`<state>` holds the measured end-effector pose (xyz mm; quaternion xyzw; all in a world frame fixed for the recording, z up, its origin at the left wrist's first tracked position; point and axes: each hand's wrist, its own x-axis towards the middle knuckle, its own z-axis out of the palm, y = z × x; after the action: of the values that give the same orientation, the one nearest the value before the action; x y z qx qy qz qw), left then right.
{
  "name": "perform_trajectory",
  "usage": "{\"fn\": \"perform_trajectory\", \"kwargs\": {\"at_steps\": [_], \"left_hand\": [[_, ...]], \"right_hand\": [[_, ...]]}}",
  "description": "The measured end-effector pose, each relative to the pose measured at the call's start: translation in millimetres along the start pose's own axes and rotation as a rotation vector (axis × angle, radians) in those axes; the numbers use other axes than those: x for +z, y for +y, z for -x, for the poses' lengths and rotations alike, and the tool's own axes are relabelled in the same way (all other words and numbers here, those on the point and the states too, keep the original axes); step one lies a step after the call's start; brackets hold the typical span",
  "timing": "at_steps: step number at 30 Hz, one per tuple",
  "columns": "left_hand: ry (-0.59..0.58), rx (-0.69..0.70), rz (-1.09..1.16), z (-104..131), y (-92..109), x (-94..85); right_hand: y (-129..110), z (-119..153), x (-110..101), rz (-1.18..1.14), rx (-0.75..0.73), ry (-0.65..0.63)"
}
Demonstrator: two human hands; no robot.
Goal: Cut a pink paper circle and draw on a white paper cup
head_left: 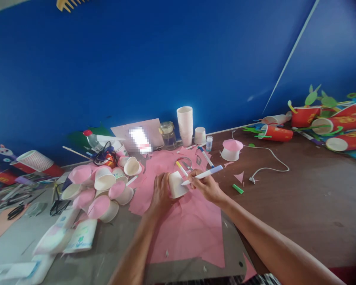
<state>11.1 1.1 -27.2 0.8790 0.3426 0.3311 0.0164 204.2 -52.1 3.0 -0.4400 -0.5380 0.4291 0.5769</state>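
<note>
My left hand (161, 194) grips a white paper cup (177, 185) from its left side, above the pink paper (192, 237). In my right hand (204, 186) is a marker (209, 172) with a white barrel and a blue end; its tip is at the cup's side. Just behind the cup lie a yellow-tipped pen (181, 168) and scissors (186, 163), partly hidden by my right hand. A white cup with a pink cone top (231, 149) stands to the right, beyond a green cap (237, 189).
Several pink-topped cups (102, 206) lie at the left. A tall cup stack (185, 124), a glass jar (167, 135) and a lit phone (140, 139) stand at the back. A white cable (280, 158) and red cups (348, 140) are on the right.
</note>
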Motion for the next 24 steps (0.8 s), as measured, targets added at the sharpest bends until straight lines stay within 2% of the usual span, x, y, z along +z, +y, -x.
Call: {"fn": "perform_trajectory", "kwargs": {"at_steps": [6, 9, 13, 17, 21, 24], "left_hand": [[0.004, 0.007, -0.015, 0.4, 1.1, -0.5], [0.012, -0.001, -0.005, 1.2, 0.0, 1.2], [0.009, -0.007, 0.018, 1.2, -0.4, 2.1], [-0.005, -0.012, 0.024, -0.2, 3.3, -0.7], [-0.003, -0.016, 0.012, -1.4, 7.7, -3.9], [-0.007, -0.008, -0.001, -1.7, 9.5, -5.3]], "right_hand": [[-1.3, 0.5, 0.8, 0.028, -0.033, 0.005], [-0.4, 1.9, 2.1, 0.05, -0.03, -0.061], [-0.8, 3.7, 3.4, 0.092, -0.059, -0.027], [-4.5, 5.0, 3.8, 0.118, -0.052, -0.101], [-4.6, 5.6, 4.1, 0.146, -0.08, -0.06], [-2.8, 5.7, 3.7, 0.148, -0.064, -0.101]]}}
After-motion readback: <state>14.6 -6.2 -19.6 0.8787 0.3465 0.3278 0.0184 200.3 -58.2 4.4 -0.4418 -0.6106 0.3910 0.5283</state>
